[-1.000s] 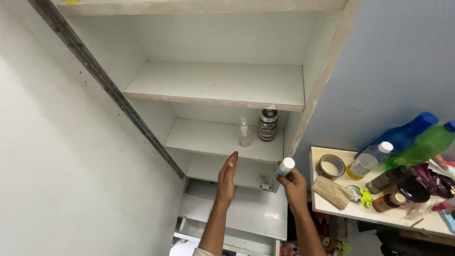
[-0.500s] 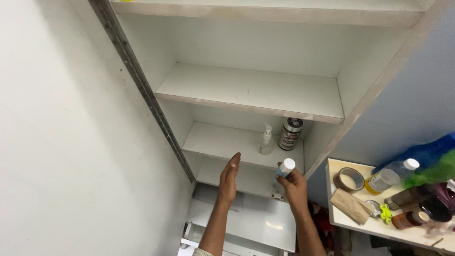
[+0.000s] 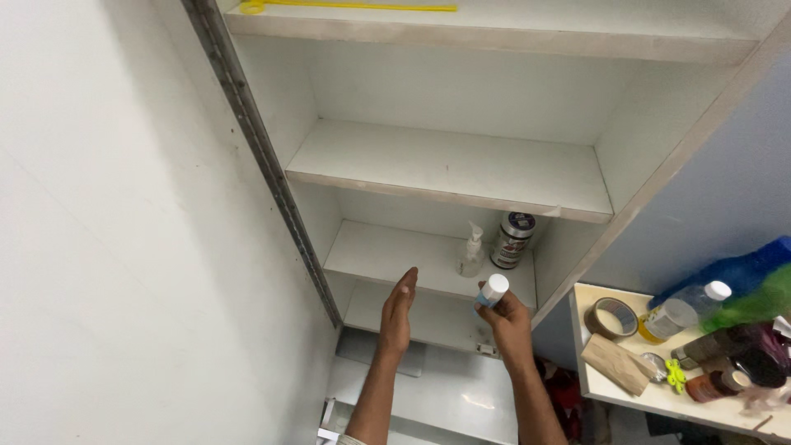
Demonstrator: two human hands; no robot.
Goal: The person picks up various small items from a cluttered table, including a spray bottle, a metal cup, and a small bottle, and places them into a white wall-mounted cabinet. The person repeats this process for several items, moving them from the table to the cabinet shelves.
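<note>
— Holding a small white-capped bottle (image 3: pixel 493 292) up in front of the cupboard; my right hand (image 3: pixel 509 323) has its fingers wrapped round the body, just below the lower shelf (image 3: pixel 387 251). It isn't on any shelf yet.

— And the left hand (image 3: pixel 397 311)?

— Empty, fingers straight and pressed together, edge-on beside it.

— What's stored already?

— I see a clear pump bottle (image 3: pixel 471 251) and a dark jar (image 3: pixel 512 240) at the back right. The middle shelf (image 3: pixel 445 169) holds nothing. Right of the cupboard, a cluttered worktop (image 3: pixel 610 394) stands against a blue wall (image 3: pixel 725 198).
</note>
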